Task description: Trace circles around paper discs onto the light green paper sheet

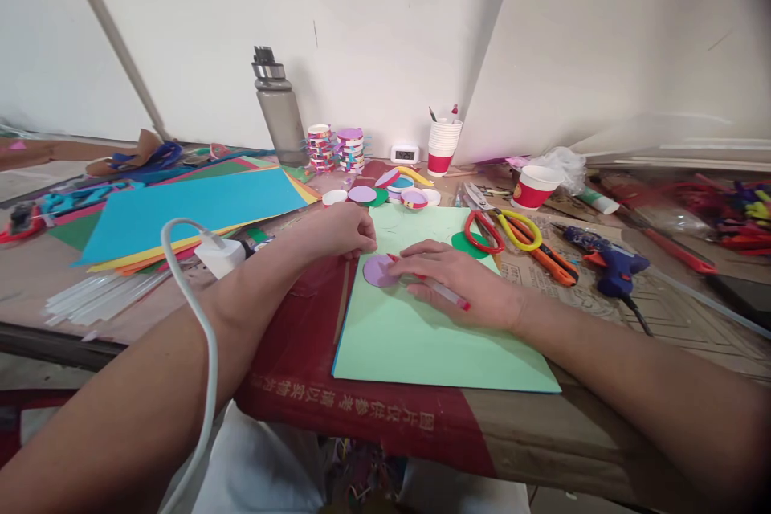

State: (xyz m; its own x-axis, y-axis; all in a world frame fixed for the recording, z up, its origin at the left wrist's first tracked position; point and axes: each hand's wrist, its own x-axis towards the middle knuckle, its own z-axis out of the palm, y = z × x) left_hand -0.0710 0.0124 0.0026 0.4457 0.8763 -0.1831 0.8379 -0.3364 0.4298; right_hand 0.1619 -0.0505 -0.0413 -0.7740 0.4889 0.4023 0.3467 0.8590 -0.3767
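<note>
A stack of pale green paper sheets (434, 353) lies before me, with a purple paper circle (377, 271) on it. My right hand (458, 277) holds a clear-barrelled pen with red ends (444, 291); its fingers also rest at the circle's right edge. Just above the circle, my left hand (344, 230) is closed at the sheets' left edge, fingertips bent down. Whatever may be between those fingertips is hidden. A dark green paper circle (467, 246) lies at the upper right of the sheets.
Scissors with red handles (485, 231), yellow-handled ones (524, 230) and a blue glue gun (618, 261) lie right. Paper cups (536, 186), small discs (362, 193) and a bottle (280, 116) stand behind. At left are coloured sheets (193, 209) and a white cable (208, 369) by my arm.
</note>
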